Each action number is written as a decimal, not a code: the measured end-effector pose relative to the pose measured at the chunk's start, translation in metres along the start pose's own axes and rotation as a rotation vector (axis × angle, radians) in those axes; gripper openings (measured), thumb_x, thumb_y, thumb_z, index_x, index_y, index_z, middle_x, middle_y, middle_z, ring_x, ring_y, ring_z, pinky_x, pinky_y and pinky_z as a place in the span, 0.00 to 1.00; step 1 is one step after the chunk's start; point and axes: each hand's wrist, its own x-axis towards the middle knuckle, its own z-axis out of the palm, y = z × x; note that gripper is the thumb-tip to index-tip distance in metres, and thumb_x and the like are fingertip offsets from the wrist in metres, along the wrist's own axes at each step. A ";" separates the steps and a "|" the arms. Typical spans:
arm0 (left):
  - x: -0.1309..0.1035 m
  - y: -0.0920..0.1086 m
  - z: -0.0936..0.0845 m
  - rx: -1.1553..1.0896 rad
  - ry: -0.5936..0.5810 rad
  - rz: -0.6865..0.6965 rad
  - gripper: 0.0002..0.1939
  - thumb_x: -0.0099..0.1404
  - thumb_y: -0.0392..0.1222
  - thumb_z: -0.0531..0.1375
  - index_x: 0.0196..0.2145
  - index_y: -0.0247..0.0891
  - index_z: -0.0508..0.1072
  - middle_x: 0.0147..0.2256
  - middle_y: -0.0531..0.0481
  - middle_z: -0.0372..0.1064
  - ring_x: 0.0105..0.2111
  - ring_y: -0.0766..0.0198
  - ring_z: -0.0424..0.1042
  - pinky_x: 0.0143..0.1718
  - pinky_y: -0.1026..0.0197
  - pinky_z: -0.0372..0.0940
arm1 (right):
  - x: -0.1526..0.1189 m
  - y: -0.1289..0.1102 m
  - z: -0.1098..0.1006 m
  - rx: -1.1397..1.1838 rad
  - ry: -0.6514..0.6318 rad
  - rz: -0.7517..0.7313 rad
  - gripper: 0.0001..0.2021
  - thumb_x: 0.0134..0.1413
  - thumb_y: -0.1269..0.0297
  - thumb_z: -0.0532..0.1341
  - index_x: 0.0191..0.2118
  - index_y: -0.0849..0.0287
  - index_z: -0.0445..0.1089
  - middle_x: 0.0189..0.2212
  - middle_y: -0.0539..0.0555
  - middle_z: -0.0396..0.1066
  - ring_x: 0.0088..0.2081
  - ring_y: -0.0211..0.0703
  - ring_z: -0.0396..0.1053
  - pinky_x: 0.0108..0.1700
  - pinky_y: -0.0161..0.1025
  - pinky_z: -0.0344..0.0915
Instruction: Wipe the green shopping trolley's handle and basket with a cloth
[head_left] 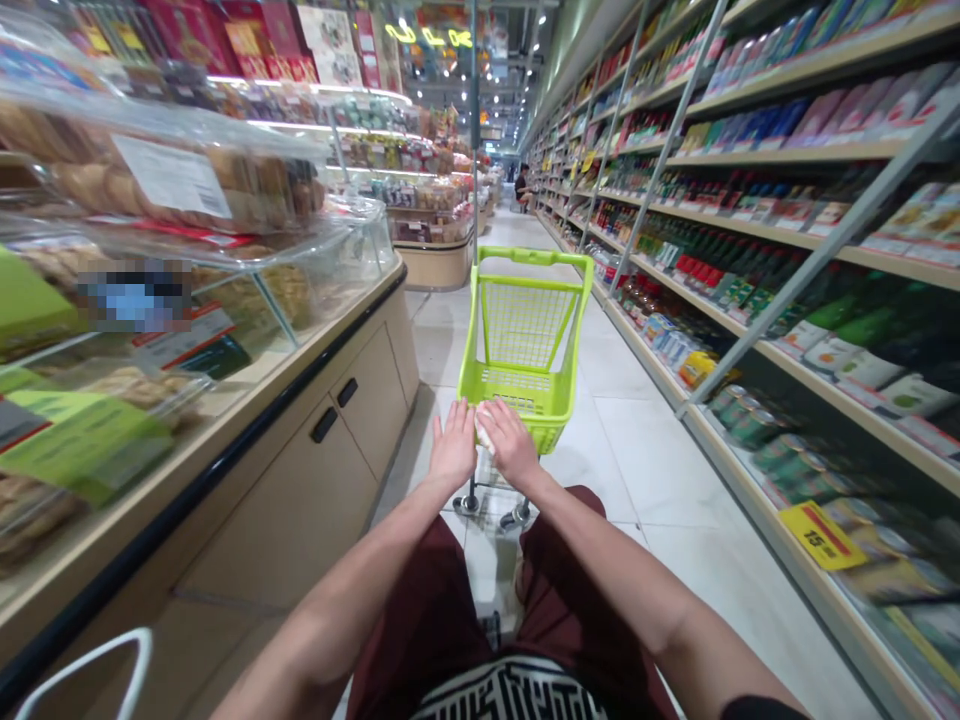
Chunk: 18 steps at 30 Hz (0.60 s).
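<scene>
we are noting right hand [511, 445] apparently holding white item [484, 433] in fingers, left hand [453, 447] lying straight-fingered, presumably steadying green cart [556, 398].

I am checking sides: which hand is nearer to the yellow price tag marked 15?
Right. The right hand is to the left of the yellow price tag; the left hand is farther left, beyond the right hand.

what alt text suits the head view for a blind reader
A person's left hand and right hand are held out side by side before a green shopping cart in a store aisle, something white partly under the right. A counter of packaged food stands on the left, stocked shelves on the right.
</scene>
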 end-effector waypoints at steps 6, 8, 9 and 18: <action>0.021 0.008 0.000 0.034 -0.002 0.080 0.29 0.57 0.31 0.44 0.57 0.30 0.52 0.60 0.42 0.45 0.60 0.55 0.41 0.57 0.42 0.40 | -0.001 0.016 -0.017 -0.082 -0.045 0.127 0.20 0.56 0.71 0.48 0.55 0.61 0.59 0.57 0.57 0.53 0.61 0.47 0.40 0.57 0.49 0.50; 0.024 0.006 -0.001 0.046 -0.005 0.101 0.29 0.56 0.31 0.44 0.57 0.30 0.53 0.59 0.42 0.47 0.60 0.55 0.41 0.57 0.42 0.39 | -0.007 0.019 -0.014 -0.106 -0.117 0.160 0.20 0.57 0.69 0.49 0.55 0.59 0.57 0.57 0.56 0.53 0.61 0.47 0.41 0.56 0.49 0.49; 0.026 0.004 -0.003 0.048 -0.006 0.116 0.29 0.56 0.31 0.44 0.57 0.31 0.53 0.59 0.43 0.48 0.60 0.55 0.42 0.57 0.41 0.38 | -0.009 0.021 -0.013 -0.117 -0.149 0.170 0.20 0.57 0.69 0.49 0.56 0.59 0.57 0.57 0.56 0.53 0.60 0.47 0.41 0.56 0.49 0.48; 0.037 -0.011 -0.007 0.084 -0.033 0.165 0.30 0.56 0.29 0.42 0.58 0.34 0.52 0.57 0.42 0.53 0.58 0.57 0.46 0.57 0.38 0.35 | -0.043 0.073 -0.054 -0.250 -0.116 0.379 0.21 0.55 0.77 0.47 0.54 0.57 0.57 0.56 0.55 0.56 0.59 0.46 0.45 0.57 0.51 0.42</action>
